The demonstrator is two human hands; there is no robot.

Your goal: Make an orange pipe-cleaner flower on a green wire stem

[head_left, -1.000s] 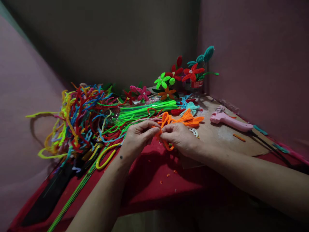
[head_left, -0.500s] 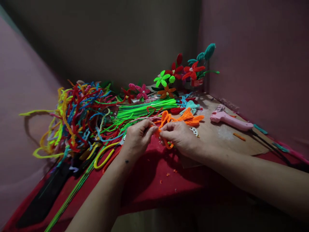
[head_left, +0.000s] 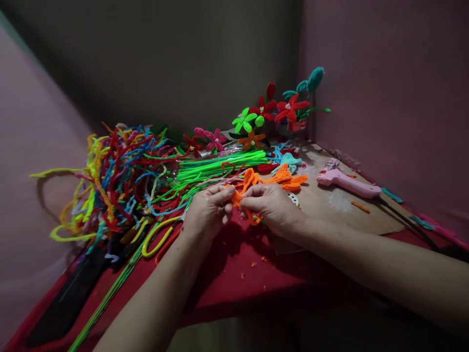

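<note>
My left hand [head_left: 207, 210] and right hand [head_left: 274, 208] pinch the fuzzy orange strand [head_left: 237, 196] above the red tabletop [head_left: 234, 274]; small, light grips set close together should shape it evenly without flattening its fuzz.

Bare hands [head_left: 276, 208], dark mark [head_left: 183, 228] at left wrist [head_left: 194, 231]

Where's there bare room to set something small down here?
The red tablecloth offers most, between the left forearm and right forearm, though orange scraps dot it. A smaller, smeared cardboard patch lies between the right hand and pink glue gun. Crowded: left, with tangled pipe cleaners and scissors; back, with green pipe cleaners and fuzzy flowers.
</note>
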